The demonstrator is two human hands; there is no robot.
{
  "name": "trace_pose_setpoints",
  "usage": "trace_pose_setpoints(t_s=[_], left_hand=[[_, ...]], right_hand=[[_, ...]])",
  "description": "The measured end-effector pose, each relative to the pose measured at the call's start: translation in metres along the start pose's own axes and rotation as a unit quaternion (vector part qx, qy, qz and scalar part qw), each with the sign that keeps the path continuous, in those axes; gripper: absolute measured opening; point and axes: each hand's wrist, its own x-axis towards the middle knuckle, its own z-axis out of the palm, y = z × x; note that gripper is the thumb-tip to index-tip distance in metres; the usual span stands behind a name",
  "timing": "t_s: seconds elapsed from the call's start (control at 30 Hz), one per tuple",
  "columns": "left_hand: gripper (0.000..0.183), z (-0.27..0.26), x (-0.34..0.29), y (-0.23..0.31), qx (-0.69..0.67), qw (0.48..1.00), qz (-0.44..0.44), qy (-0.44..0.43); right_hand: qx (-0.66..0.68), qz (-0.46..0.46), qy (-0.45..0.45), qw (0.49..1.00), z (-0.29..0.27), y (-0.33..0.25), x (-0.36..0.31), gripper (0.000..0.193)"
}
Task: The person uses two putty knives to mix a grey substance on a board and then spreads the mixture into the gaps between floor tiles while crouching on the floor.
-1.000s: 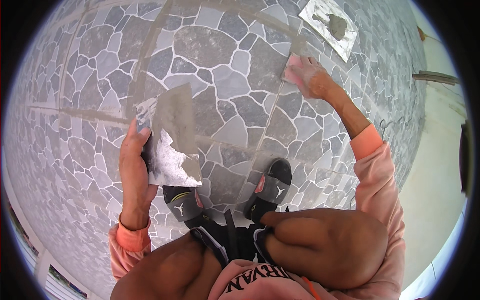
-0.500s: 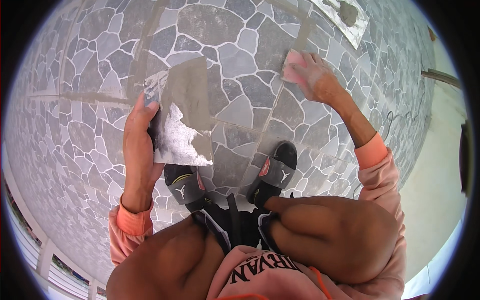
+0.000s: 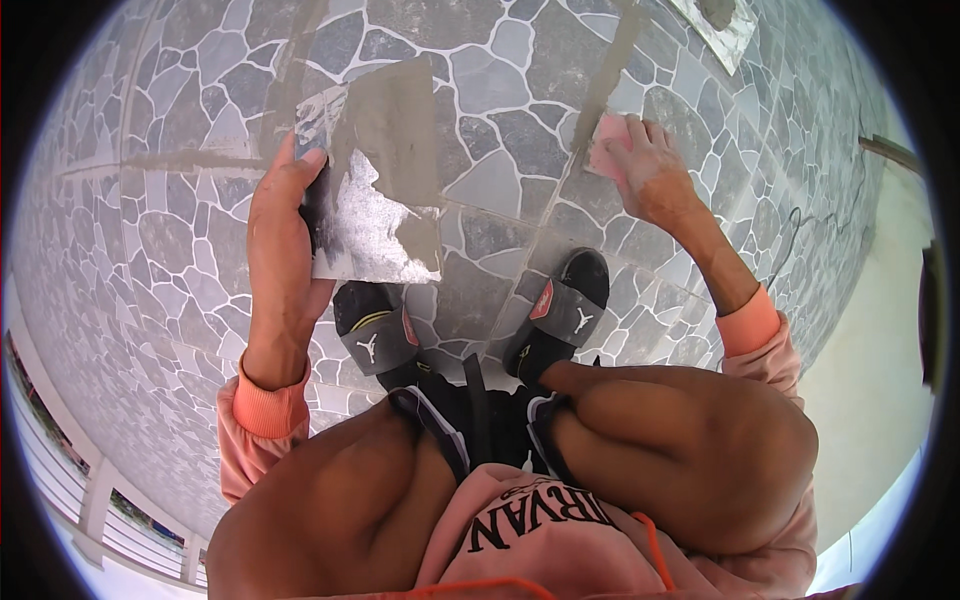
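Note:
My left hand (image 3: 281, 215) grips the left edge of a flat metal plate (image 3: 350, 225), thumb on top. Wet grey grout (image 3: 397, 130) covers much of the plate's far and right part, and bare shiny metal shows nearer me. Out to the right, my right hand (image 3: 655, 175) is closed on a flat pink pad (image 3: 607, 145), pressed to the stone-patterned tile floor (image 3: 490, 85). The pad lies beside a tile joint, where a smeared strip of grout (image 3: 612, 65) runs away from it. My right palm hides part of the pad.
My feet in black slide sandals (image 3: 567, 312) stand just below the plate. Another grout-smeared sheet (image 3: 722, 30) lies at the far right. A thin cable (image 3: 797, 225) curls near the right wall (image 3: 880, 300). A smeared joint (image 3: 190, 160) crosses the left floor.
My right hand has drawn the pink pad nearer along the joint, and more of the grey strip shows behind it. The plate stays in my left hand. The whole view has shifted slightly.

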Motion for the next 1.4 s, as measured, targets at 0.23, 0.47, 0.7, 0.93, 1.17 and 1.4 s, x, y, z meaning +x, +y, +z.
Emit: trace_pose_setpoints(t_s=[0.23,0.47,0.7,0.93,1.17,1.4], left_hand=[[0.058,0.000,0.001,-0.004,0.004,0.998,0.007,0.059],[0.065,-0.004,0.003,-0.005,0.005,0.998,0.032,0.053],[0.062,0.001,0.000,-0.006,0.007,0.998,0.013,0.057],[0.051,0.001,0.003,-0.011,0.016,0.996,0.005,0.085],[0.058,-0.007,0.004,-0.017,0.039,0.998,-0.005,0.044],[0.067,-0.002,0.007,-0.021,0.045,0.999,0.008,0.030]], right_hand=[[0.003,-0.003,-0.003,1.000,0.017,-0.031,-0.014,0.034],[0.037,-0.047,0.043,0.997,0.027,-0.060,-0.028,0.040],[0.029,-0.033,0.018,0.999,0.034,-0.086,-0.047,0.033],[0.069,-0.053,0.054,0.995,0.021,-0.095,-0.046,0.026],[0.032,-0.012,-0.042,0.999,0.026,-0.096,-0.053,0.036],[0.032,-0.016,-0.075,0.997,0.008,-0.073,-0.055,0.029]])
